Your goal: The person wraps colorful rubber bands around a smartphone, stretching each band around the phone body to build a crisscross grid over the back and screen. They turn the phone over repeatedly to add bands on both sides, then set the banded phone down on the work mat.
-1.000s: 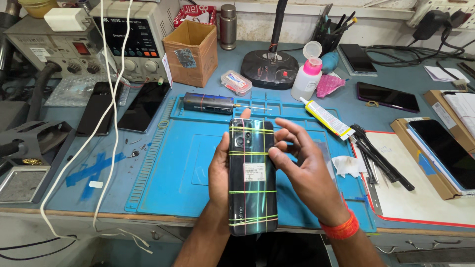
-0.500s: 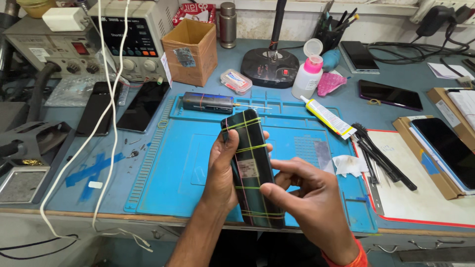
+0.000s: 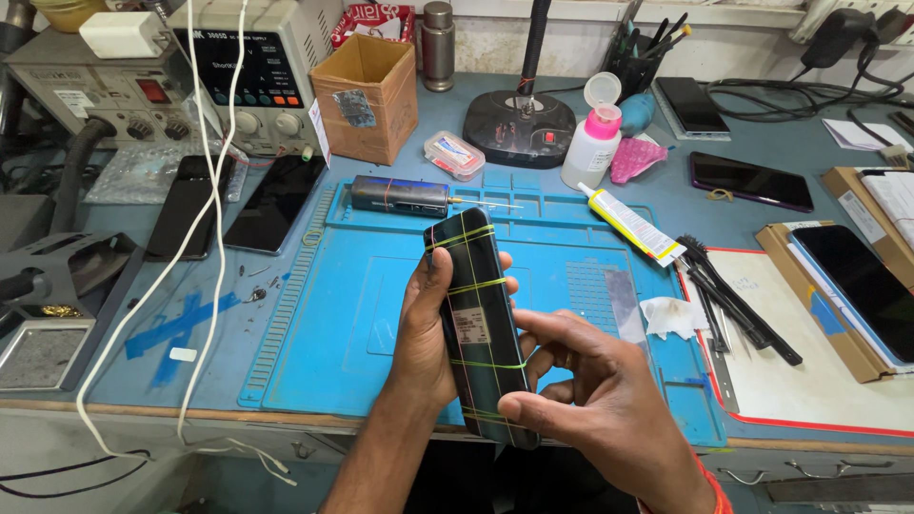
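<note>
A dark smartphone (image 3: 479, 324) bound with several thin yellow-green rubber bands is held upright over the blue work mat (image 3: 333, 333). My left hand (image 3: 424, 343) wraps around its left side and back, with the thumb on the upper left edge. My right hand (image 3: 595, 395) touches the phone's lower right edge, with the thumb pressed at its bottom corner and the fingers curled beside it. A small pale sticker sits mid-way on the phone's face.
On the mat lie a grey cylindrical tool (image 3: 400, 195), a glue tube (image 3: 633, 224) and black brushes (image 3: 733, 295). Other phones (image 3: 276, 202) (image 3: 750, 181), a cardboard box (image 3: 367, 95), a bench power supply (image 3: 243, 71), a white bottle (image 3: 592, 143) and white cables (image 3: 205, 238) surround it.
The phone has tilted so its top leans left. My right hand slid down from its upper right edge to the lower right corner.
</note>
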A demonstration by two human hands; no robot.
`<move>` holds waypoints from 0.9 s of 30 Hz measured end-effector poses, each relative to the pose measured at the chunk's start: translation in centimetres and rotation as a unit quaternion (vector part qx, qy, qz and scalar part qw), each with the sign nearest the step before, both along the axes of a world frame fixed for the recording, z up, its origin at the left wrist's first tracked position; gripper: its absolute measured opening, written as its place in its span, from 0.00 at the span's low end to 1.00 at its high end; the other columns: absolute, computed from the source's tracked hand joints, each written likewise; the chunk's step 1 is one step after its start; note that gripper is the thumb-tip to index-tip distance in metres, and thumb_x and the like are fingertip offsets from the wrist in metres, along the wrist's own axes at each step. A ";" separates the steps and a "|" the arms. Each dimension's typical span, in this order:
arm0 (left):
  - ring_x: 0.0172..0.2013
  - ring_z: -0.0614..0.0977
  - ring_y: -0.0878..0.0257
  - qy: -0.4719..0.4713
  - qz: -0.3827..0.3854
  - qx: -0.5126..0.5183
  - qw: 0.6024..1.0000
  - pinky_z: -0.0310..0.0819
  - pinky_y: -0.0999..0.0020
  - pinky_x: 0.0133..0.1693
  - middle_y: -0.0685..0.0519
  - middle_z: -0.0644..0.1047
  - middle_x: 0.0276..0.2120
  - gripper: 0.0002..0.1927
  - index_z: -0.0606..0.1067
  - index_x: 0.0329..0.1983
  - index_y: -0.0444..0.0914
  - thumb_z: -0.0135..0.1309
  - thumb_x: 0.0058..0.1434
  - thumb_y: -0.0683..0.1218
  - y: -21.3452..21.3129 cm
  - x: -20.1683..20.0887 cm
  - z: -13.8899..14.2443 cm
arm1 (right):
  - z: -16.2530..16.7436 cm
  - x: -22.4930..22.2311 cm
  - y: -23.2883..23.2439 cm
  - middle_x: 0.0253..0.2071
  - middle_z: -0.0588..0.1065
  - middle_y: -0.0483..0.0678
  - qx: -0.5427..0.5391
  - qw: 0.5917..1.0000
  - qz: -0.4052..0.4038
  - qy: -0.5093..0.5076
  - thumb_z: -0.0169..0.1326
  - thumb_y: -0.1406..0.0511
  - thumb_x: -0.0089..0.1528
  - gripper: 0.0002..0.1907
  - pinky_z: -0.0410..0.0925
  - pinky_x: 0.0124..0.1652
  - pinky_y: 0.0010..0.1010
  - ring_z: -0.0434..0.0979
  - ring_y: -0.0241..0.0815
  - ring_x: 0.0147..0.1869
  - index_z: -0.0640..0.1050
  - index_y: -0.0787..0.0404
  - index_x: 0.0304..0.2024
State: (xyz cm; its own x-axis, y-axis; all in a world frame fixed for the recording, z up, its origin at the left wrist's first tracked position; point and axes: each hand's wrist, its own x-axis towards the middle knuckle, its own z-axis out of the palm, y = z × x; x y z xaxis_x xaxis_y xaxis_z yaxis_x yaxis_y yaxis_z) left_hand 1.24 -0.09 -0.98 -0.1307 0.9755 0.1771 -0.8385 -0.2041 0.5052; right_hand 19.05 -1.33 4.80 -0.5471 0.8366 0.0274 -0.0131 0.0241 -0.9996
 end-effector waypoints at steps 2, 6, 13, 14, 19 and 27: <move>0.43 0.84 0.57 -0.005 -0.021 0.024 0.999 0.85 0.59 0.39 0.43 0.79 0.45 0.26 0.72 0.56 0.33 0.54 0.70 0.59 -0.1 0.0 0.3 | -0.5 0.3 0.1 0.45 0.74 0.46 0.001 1.000 0.004 0.011 0.66 0.76 0.51 0.33 0.78 0.35 0.23 0.78 0.31 0.40 0.75 0.69 0.61; 0.53 0.80 0.52 -0.040 -0.028 0.052 0.997 0.80 0.50 0.52 0.42 0.75 0.54 0.30 0.63 0.68 0.44 0.53 0.69 0.60 -0.4 0.1 1.6 | -1.8 0.6 1.0 0.39 0.79 0.47 -0.023 0.999 -0.019 0.013 0.62 0.72 0.57 0.29 0.74 0.36 0.23 0.78 0.31 0.39 0.75 0.69 0.62; 0.64 0.73 0.54 0.024 0.057 0.007 0.998 0.69 0.53 0.62 0.44 0.68 0.64 0.43 0.46 0.81 0.54 0.51 0.66 0.60 -1.1 0.4 3.9 | -3.6 -0.1 2.9 0.40 0.80 0.46 -0.072 0.996 -0.004 0.045 0.57 0.66 0.63 0.24 0.72 0.37 0.23 0.78 0.31 0.39 0.75 0.68 0.62; 0.64 0.72 0.54 0.031 0.063 0.004 0.998 0.68 0.54 0.62 0.44 0.68 0.64 0.43 0.46 0.81 0.54 0.51 0.66 0.60 -1.1 0.4 4.0 | -3.7 -0.2 3.0 0.40 0.80 0.46 -0.079 0.996 -0.009 0.043 0.56 0.65 0.63 0.24 0.73 0.37 0.23 0.79 0.30 0.40 0.75 0.67 0.61; 0.64 0.72 0.56 0.056 0.092 0.006 0.994 0.68 0.57 0.61 0.45 0.68 0.65 0.43 0.46 0.81 0.52 0.50 0.67 0.59 -1.0 0.7 4.0 | -4.0 -0.3 3.0 0.42 0.78 0.44 -0.073 0.997 -0.012 -0.003 0.56 0.63 0.64 0.26 0.69 0.32 0.21 0.76 0.28 0.38 0.74 0.63 0.65; 0.67 0.70 0.50 0.049 0.043 0.024 0.998 0.70 0.54 0.61 0.41 0.69 0.65 0.41 0.48 0.78 0.49 0.50 0.67 0.59 -0.3 1.0 3.2 | -3.5 -0.4 2.7 0.49 0.74 0.49 -0.079 0.993 -0.020 0.083 0.59 0.66 0.61 0.32 0.78 0.34 0.27 0.80 0.34 0.43 0.69 0.66 0.67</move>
State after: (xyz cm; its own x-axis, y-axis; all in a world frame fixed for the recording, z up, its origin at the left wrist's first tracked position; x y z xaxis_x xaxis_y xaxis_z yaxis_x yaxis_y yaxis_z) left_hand 2.28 -0.38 2.19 -0.1926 0.9517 0.2392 -0.7639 -0.2984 0.5721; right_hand 18.62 1.36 1.34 -0.5124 0.8585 -0.0182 -0.1807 -0.1285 -0.9751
